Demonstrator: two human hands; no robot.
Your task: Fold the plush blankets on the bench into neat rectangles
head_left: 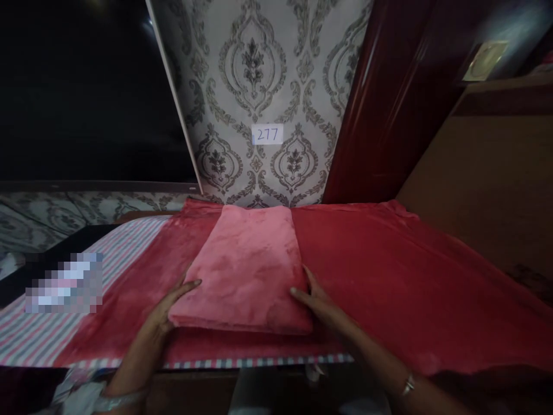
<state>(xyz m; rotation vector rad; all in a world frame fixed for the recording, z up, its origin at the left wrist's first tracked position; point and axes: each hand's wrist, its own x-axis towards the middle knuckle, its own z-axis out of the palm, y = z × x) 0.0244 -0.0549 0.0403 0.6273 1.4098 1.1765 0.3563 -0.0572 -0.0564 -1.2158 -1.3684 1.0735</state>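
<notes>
A folded pink plush cloth (246, 265) lies on a red spread (380, 288), its near edge showing stacked layers. My left hand (175, 300) grips the cloth's left side, thumb on top and the other fingers mostly hidden beside or beneath it. On the opposite side, my right hand (317, 297) holds the right edge in the same way, thumb over the top. The front of the cloth looks slightly raised from the spread. Whether it is a towel or a small blanket I cannot tell.
A striped cloth (133, 236) shows under the spread at the left, with a blurred-out object (64, 282) on it. A large dark screen (86, 92) stands at the back left. Behind are patterned wallpaper (254, 63), a paper marked 277 (267, 134) and a dark red wooden panel (380, 98).
</notes>
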